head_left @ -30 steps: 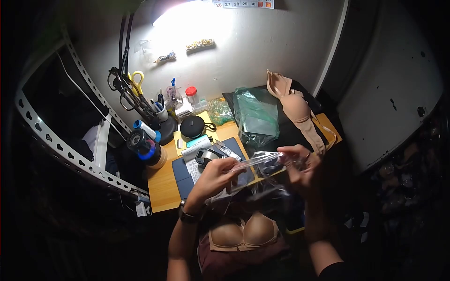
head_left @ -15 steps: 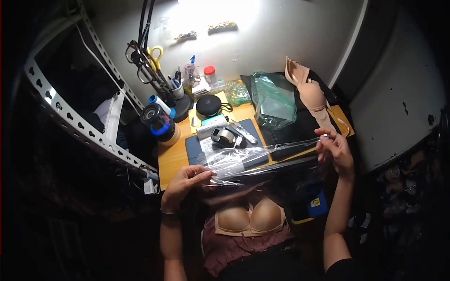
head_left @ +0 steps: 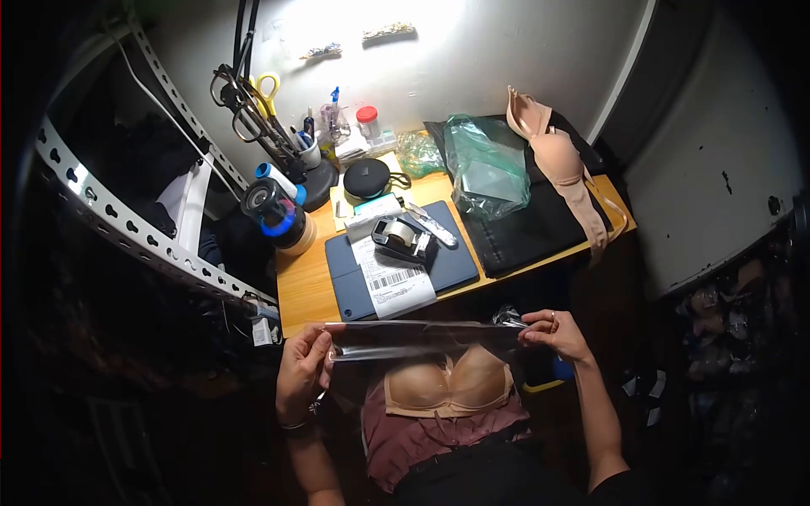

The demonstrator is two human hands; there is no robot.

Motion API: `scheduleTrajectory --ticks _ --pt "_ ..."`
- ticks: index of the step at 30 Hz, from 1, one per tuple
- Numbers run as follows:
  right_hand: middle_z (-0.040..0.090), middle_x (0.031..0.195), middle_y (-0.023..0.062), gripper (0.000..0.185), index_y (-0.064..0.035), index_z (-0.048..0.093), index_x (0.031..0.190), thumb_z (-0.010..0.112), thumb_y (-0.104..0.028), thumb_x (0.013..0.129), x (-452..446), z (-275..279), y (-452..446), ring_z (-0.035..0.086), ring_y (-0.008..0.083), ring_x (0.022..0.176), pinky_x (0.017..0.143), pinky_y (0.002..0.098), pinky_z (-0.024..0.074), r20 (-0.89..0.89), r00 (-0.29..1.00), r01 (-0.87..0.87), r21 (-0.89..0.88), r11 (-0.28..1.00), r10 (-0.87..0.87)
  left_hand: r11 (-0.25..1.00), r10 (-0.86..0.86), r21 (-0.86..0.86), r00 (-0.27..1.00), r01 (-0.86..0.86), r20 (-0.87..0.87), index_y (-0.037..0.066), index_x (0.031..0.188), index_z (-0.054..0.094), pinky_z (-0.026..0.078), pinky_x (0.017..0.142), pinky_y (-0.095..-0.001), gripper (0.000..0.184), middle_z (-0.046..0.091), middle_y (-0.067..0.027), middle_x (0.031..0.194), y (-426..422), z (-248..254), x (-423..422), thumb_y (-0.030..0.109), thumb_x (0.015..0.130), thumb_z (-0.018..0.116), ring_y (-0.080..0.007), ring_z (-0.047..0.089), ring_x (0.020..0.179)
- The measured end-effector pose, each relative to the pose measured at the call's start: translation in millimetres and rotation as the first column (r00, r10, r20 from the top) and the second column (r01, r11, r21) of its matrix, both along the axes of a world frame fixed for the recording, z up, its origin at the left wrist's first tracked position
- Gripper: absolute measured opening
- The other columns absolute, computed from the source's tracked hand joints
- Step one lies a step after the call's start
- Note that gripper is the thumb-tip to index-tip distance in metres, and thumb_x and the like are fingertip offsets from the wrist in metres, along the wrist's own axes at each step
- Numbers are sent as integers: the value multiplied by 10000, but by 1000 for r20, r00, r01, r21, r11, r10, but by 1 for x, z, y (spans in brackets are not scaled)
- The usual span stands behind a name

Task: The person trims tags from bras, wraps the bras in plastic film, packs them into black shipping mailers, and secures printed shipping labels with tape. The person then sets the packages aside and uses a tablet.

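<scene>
Holding film (head_left: 422, 331) stretched over 1 bra (head_left: 447, 386) on the lap (head_left: 403, 445), gripped by closed fingers of left hand (head_left: 305, 363) and right hand (head_left: 558, 335).

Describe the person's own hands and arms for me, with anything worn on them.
Both hands are ungloved. A narrow band circles the wrist of the left hand; its details are too small to tell. The right hand wears a slim ring, and a black sleeve shows higher up that arm.
</scene>
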State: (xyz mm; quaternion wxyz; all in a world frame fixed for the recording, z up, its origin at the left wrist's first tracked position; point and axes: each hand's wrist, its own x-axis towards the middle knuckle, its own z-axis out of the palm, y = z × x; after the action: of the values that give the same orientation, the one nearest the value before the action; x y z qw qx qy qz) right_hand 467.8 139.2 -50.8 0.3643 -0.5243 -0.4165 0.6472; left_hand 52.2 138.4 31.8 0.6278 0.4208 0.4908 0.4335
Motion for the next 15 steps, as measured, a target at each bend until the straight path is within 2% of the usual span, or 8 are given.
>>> scheduleTrajectory --ticks 3,4,5,6,7,9,12,15 --pt "659 892 172 382 109 479 1160 624 37 814 -11 10 -4 662 190 802 713 262 552 -98 993 65 -3 998 -65 995 -49 -99 969 26 -243 -9 1109 581 421 454 -211 280 557 -37 621 -2 -32 -10 202 935 518 -81 519 474" --pt "661 877 148 352 88 491 1160 605 31 832 -18 15 -5 659 167 788 712 254 551 -101 990 103 12 995 -102 998 -52 -6 868 56 -495 -17 1104 583 443 495 -268 312 570 -64 627 -4 -48 -17 227 913 549 -144 539 489" --pt "658 846 113 344 69 501 1157 611 16 835 -23 13 -4 647 132 758 692 233 543 -77 990 126 97 987 -119 990 -24 79 706 113 -708 -25 1099 586 465 536 -325 347 582 -92 632 -7 -58 -20 253 891 579 -207 559 504" --pt "652 826 95 343 67 504 1152 618 11 833 -29 16 -4 633 109 734 671 216 531 -45 992 123 131 984 -118 970 91 166 372 174 -924 -24 1061 611 466 634 -406 380 604 -138 714 -13 -51 -17 293 852 615 -320 582 615" --pt "645 807 78 342 64 508 1148 624 6 831 -36 19 -4 619 86 711 650 199 518 -16 993 118 167 979 -117 969 85 164 375 184 -923 -24 1061 611 466 634 -406 380 604 -138 714 -15 -45 -10 293 852 615 -320 582 615" --pt "622 769 34 359 50 509 1155 637 3 823 -52 26 -5 571 43 664 599 165 468 -42 992 125 207 970 -118 852 500 516 152 93 -853 -17 990 640 461 684 -420 319 613 -142 794 -23 -34 15 272 857 610 -348 582 723" --pt "609 741 8 372 34 510 1166 643 1 820 -80 27 -5 565 35 664 588 160 455 -82 991 121 219 968 -105 914 328 384 789 -127 -519 8 865 664 451 567 -269 102 621 -91 759 -31 -18 74 99 820 662 -148 585 647" --pt "604 705 5 338 32 535 1139 651 -20 825 -95 24 -9 563 35 656 576 167 454 17 997 69 198 978 -73 961 60 273 929 45 -366 -18 873 664 476 562 -201 111 612 -41 740 -34 -34 124 84 858 624 -74 590 679"
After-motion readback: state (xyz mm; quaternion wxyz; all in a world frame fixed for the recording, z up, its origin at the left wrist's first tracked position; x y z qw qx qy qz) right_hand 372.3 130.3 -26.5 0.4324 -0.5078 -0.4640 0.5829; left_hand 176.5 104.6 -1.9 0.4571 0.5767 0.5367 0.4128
